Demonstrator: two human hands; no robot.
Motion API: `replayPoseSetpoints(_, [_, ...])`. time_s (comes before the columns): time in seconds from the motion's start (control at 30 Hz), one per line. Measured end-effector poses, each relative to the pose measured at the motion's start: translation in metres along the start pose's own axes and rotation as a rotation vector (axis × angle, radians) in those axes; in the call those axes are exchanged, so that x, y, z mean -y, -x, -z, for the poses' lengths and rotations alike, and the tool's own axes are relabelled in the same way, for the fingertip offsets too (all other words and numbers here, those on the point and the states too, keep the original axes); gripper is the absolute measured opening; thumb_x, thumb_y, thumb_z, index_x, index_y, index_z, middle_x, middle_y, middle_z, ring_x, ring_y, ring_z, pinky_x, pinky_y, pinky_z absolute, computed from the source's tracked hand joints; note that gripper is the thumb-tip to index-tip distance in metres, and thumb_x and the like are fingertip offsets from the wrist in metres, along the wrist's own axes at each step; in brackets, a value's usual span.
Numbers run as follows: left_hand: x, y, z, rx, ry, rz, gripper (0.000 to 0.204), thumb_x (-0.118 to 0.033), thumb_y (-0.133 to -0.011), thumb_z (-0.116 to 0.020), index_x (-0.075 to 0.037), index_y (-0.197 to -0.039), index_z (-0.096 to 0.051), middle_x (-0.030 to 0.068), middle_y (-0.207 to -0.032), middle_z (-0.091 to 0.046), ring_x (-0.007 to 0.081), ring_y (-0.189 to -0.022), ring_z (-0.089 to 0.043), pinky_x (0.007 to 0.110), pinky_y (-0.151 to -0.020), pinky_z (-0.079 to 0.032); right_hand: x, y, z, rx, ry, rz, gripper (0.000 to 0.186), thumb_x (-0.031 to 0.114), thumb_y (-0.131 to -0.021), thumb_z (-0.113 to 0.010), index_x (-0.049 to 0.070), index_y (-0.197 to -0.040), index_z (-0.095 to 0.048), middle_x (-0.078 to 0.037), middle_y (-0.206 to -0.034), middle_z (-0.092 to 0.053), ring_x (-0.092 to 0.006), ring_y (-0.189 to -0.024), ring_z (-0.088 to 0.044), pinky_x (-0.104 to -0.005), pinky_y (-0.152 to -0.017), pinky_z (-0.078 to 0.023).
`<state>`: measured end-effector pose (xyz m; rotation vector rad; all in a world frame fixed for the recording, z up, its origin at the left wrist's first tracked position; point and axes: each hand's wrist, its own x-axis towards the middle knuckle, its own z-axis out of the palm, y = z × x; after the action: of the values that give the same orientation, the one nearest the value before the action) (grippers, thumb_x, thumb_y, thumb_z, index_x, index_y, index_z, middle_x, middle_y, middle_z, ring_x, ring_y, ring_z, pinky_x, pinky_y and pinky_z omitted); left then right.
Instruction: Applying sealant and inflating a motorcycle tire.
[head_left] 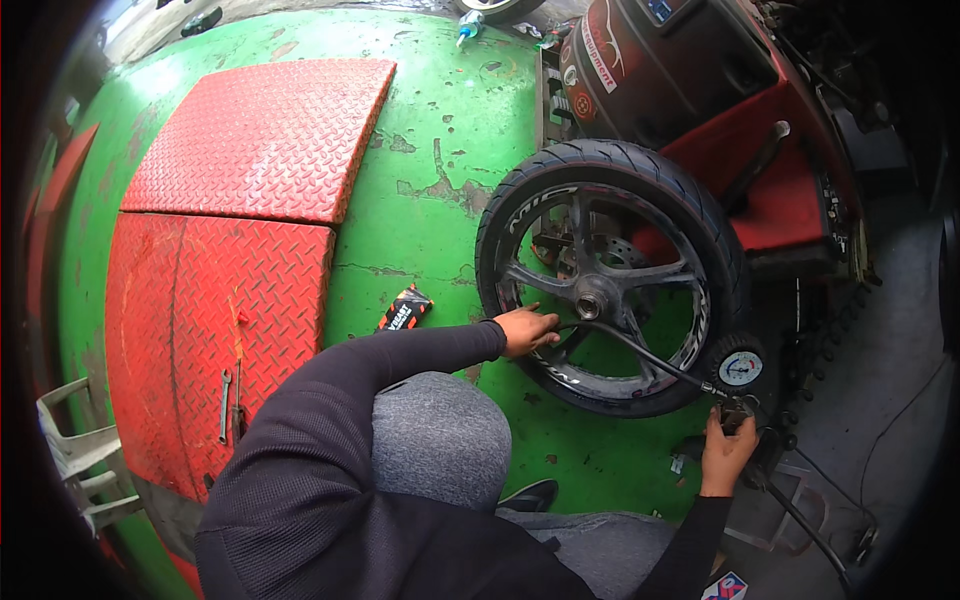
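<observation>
Black top [300,440], textured weave; smoother black left sleeve [430,352]; heathered grey trousers [440,440]; dark shoe [530,497]; hands [527,331] bare.

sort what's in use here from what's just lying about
In use:
- wheel with its tyre
- black hose, its end by the left hand
- round gauge
- dark inflator handle, held in the right hand

Apparently just lying about:
- wrench on the red tread plate
- black-and-orange packet on the green floor
</observation>
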<state>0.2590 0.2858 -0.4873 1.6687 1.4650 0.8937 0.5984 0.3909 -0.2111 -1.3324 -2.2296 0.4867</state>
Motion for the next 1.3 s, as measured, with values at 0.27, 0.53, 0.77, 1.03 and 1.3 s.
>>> replayPoseSetpoints(0.27, [0.003, 0.003, -0.001, -0.032, 0.001, -0.025, 0.041, -0.042, -0.108, -0.042, -0.003, -0.120, -0.050, 0.0225, -0.085, -0.066, 0.0428, -0.100, -0.065, 0.057, -0.119, -0.030, 0.023, -0.001, -0.005, -0.012, -0.053, -0.124, 0.014, -0.001, -0.085, -0.073, -0.002, -0.095, -0.063, -0.005, -0.085, -0.070, -0.0106, -0.076, -0.063, -0.0278, -0.071, -0.050])
replayPoseSetpoints(0.53, [-0.004, 0.001, 0.002, -0.019, 0.012, 0.011, 0.037, -0.039, -0.108, -0.041, -0.005, -0.114, -0.052, 0.0210, -0.078, -0.064, 0.0443, -0.092, -0.065, 0.058, -0.118, -0.032, 0.019, -0.003, -0.004, -0.021, -0.038, -0.160, 0.013, -0.001, -0.084, -0.074, -0.002, -0.090, -0.063, -0.004, -0.079, -0.068, -0.0096, -0.068, -0.061, -0.0276, -0.062, -0.048])
replayPoseSetpoints(0.77, [-0.002, -0.001, 0.001, -0.043, 0.026, 0.012, 0.036, -0.038, -0.108, -0.041, -0.005, -0.110, -0.054, 0.0208, -0.074, -0.062, 0.0451, -0.086, -0.065, 0.061, -0.116, -0.033, 0.020, -0.003, -0.006, -0.020, -0.087, -0.148, 0.012, -0.003, -0.083, -0.073, -0.001, -0.089, -0.063, -0.004, -0.078, -0.067, -0.0085, -0.068, -0.060, -0.0261, -0.061, -0.047])
replayPoseSetpoints(1.03, [-0.002, -0.001, 0.001, -0.042, 0.016, 0.020, 0.036, -0.039, -0.108, -0.041, -0.005, -0.110, -0.055, 0.0218, -0.076, -0.063, 0.0456, -0.087, -0.065, 0.060, -0.116, -0.034, 0.018, -0.004, -0.006, -0.004, -0.096, -0.140, 0.013, -0.003, -0.081, -0.072, -0.002, -0.090, -0.063, -0.003, -0.078, -0.067, -0.0079, -0.069, -0.060, -0.0257, -0.062, -0.047])
replayPoseSetpoints(1.3, [-0.003, -0.001, 0.002, -0.052, 0.025, 0.026, 0.037, -0.039, -0.107, -0.042, -0.005, -0.111, -0.056, 0.0229, -0.078, -0.065, 0.0466, -0.088, -0.065, 0.059, -0.115, -0.035, 0.022, -0.006, -0.007, -0.017, -0.031, -0.125, 0.012, 0.001, -0.078, -0.071, -0.001, -0.086, -0.062, -0.002, -0.076, -0.065, -0.0080, -0.068, -0.056, -0.0277, -0.064, -0.046])
